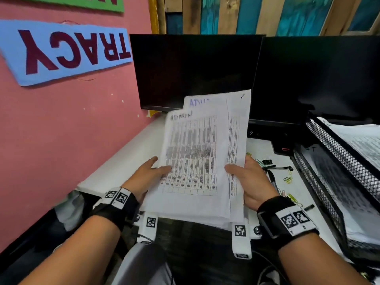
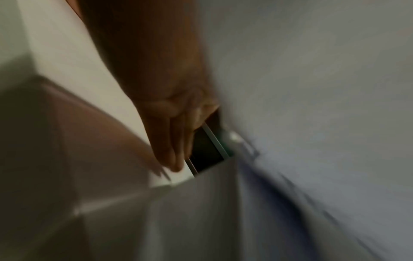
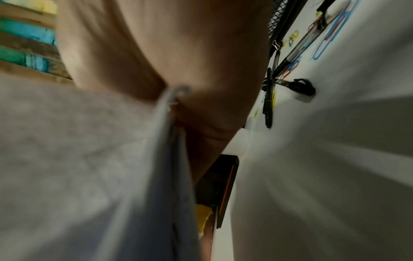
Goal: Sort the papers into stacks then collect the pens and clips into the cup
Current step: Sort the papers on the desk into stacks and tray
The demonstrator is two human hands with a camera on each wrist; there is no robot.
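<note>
Two dark monitors [image 1: 195,70] fill the far side, with a black mesh tray [image 1: 337,153] of printed sheets at the right, both resting on the white surface [image 1: 123,157]. Nearer, lifted clear of that surface, is the sheaf of papers [image 1: 201,161], printed tables with "ADMIN" handwritten at the top of at least two sheets. The sheets are fanned a little, top edges staggered, probably so the headings can be read and the sheets sorted by label.

Each hand serves as a grip on one side edge. The left hand [image 1: 149,175] has its thumb on the printed face and its fingers behind, pinching the left margin; the right hand [image 1: 249,182] likewise clamps the right margin, thumb on top. Holding both edges keeps the loose sheets flat and facing the eyes.

Smallest are the pens [image 1: 272,177] and coloured paper clips [image 1: 287,178], with black binder clips among them, scattered on the surface just right of the right hand, between it and the tray; they are not yet collected.

No cup is visible in any view. Both wrist views are badly blurred and mostly blocked by paper, so the fingers behind the sheaf are hard to make out, and how many sheets it holds cannot be told.
</note>
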